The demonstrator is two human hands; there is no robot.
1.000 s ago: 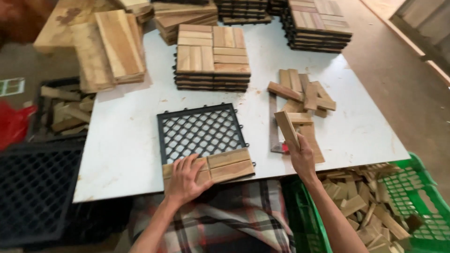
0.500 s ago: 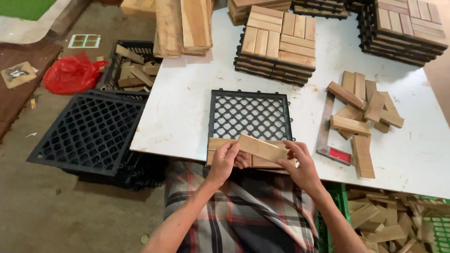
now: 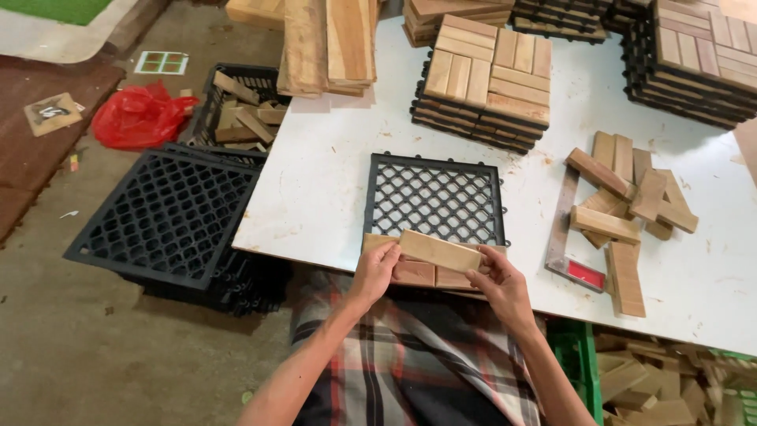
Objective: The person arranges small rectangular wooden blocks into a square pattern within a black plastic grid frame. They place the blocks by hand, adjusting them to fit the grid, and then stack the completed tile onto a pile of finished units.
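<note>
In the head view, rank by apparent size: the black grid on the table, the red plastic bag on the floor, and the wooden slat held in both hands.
1. black grid, clearly largest.
2. red plastic bag.
3. wooden slat, a narrow strip, smallest though nearest the camera.

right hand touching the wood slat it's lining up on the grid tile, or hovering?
Touching. Head view: the right hand has fingers wrapped on one end of the wooden slat; the left hand grips the other end.
</note>
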